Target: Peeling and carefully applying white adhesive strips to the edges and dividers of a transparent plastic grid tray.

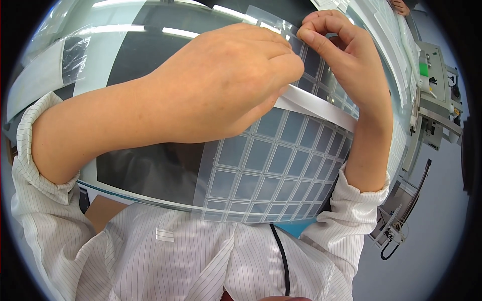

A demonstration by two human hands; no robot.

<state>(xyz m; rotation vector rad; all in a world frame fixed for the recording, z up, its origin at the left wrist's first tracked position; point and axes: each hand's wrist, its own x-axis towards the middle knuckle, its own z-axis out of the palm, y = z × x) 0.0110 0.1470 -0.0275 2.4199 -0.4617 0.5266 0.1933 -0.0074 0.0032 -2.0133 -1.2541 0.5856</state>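
My left hand (241, 75) reaches across the middle, curled closed, with its fingertips hidden under the palm. To its right, my right hand (344, 50) is closed in a pinch, thumb against forefinger, beside the edge of a clear plastic piece (273, 20). What either hand grips is too small or hidden to tell. Below the hands lies a clear plastic sheet (266, 173) divided into rectangular cells. A white strip (324, 106) crosses above it, running from under my left hand toward my right wrist. A second gridded section (312, 65) shows between the hands.
A glossy dark surface (150, 170) with a glass edge lies under my left forearm. Crinkled clear film (78, 55) and a white sheet (37, 80) are at far left. Grey equipment (437, 75) stands at right. Another person's hand (400, 7) shows at upper right.
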